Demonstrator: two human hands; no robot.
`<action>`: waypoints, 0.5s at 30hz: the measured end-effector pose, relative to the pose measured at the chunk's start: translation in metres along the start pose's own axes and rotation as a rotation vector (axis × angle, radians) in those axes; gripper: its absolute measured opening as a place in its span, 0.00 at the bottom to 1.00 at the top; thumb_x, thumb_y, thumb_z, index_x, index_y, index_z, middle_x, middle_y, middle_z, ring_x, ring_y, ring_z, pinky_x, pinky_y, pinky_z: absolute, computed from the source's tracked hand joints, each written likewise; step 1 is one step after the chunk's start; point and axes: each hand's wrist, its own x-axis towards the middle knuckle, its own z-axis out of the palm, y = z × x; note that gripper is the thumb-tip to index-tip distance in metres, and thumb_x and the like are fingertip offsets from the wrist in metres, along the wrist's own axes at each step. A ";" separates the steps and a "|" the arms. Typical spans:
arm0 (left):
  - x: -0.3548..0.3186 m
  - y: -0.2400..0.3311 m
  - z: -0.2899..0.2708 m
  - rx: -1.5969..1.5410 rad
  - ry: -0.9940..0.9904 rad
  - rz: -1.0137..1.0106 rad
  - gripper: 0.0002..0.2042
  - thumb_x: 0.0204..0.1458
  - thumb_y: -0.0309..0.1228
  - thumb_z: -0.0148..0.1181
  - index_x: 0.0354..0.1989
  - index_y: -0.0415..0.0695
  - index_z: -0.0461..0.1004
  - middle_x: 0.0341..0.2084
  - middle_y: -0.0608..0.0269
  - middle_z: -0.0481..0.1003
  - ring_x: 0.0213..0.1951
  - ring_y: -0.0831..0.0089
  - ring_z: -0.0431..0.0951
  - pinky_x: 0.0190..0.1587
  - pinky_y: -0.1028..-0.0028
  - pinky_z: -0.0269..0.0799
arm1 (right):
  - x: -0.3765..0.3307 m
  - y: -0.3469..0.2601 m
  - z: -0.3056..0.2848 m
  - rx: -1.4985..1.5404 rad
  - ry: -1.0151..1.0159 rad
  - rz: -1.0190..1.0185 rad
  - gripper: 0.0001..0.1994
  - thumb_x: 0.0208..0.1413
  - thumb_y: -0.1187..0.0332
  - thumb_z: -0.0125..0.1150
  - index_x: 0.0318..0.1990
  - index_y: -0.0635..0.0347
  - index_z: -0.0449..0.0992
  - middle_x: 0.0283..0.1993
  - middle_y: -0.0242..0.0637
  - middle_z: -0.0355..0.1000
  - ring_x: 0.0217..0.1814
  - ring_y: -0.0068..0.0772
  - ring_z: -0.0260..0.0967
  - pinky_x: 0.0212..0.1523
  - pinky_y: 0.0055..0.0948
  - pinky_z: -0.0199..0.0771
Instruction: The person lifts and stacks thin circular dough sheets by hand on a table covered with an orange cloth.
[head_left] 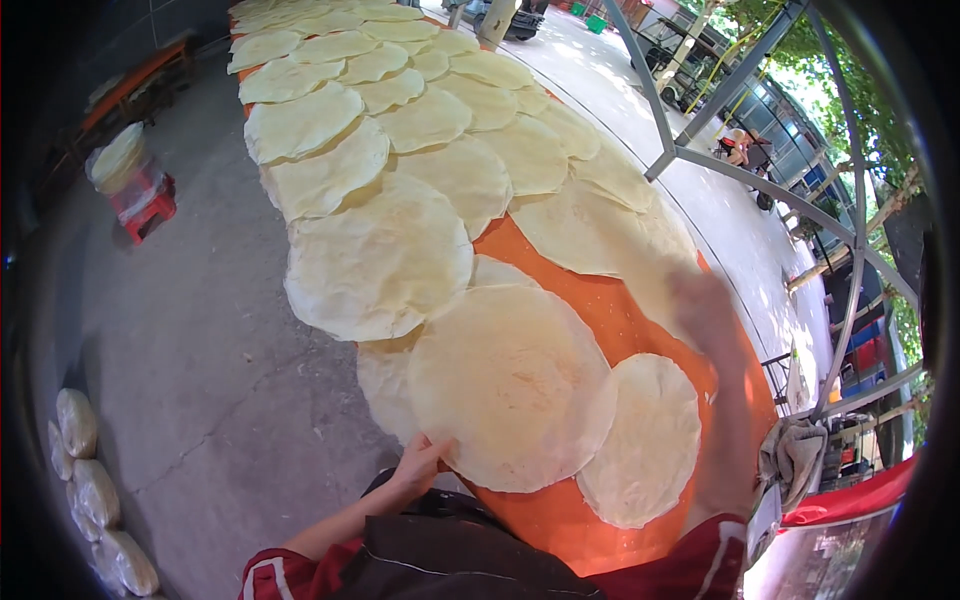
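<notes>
Thin, round, pale flatbreads [372, 255] overlap in rows along a long orange table [560, 290]. Close to my body lies one large flatbread [515, 385], its near left rim pinched between the fingers of my left hand [425, 462]. A smaller oval flatbread [645, 440] rests beside it on the orange surface, partly tucked at its edge. My right hand [700, 300] is stretched forward over the right side of the table, near another flatbread [655, 270]. Motion blurs that hand, so its fingers and whatever they may hold cannot be made out.
Wrapped packs [95, 490] sit on the grey floor at the lower left. A red stool [150, 205] carries a bagged stack farther off. Along the right run metal frame bars [765, 180], with a grey cloth [795, 455] by the table edge. A person [737, 145] sits far away.
</notes>
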 end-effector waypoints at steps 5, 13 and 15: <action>0.008 0.031 -0.007 -0.267 -0.020 0.025 0.11 0.57 0.36 0.43 0.43 0.43 0.63 0.37 0.61 0.70 0.37 0.70 0.74 0.38 0.67 0.74 | -0.101 -0.124 0.142 0.507 -0.200 -0.261 0.15 0.40 0.77 0.45 0.40 0.62 0.67 0.34 0.44 0.67 0.34 0.45 0.66 0.33 0.40 0.67; 0.002 0.040 0.004 -0.203 -0.069 0.017 0.09 0.56 0.31 0.44 0.42 0.44 0.65 0.35 0.64 0.70 0.34 0.73 0.73 0.36 0.71 0.72 | -0.151 -0.190 0.145 0.582 0.041 -0.216 0.19 0.37 0.77 0.50 0.43 0.69 0.65 0.41 0.50 0.66 0.40 0.49 0.66 0.36 0.39 0.67; -0.002 0.048 0.012 -0.224 -0.065 0.019 0.08 0.56 0.31 0.43 0.41 0.44 0.65 0.33 0.66 0.69 0.32 0.77 0.72 0.34 0.75 0.72 | -0.160 -0.203 0.142 0.599 0.061 -0.168 0.20 0.39 0.76 0.51 0.45 0.69 0.65 0.42 0.51 0.66 0.42 0.50 0.66 0.38 0.38 0.68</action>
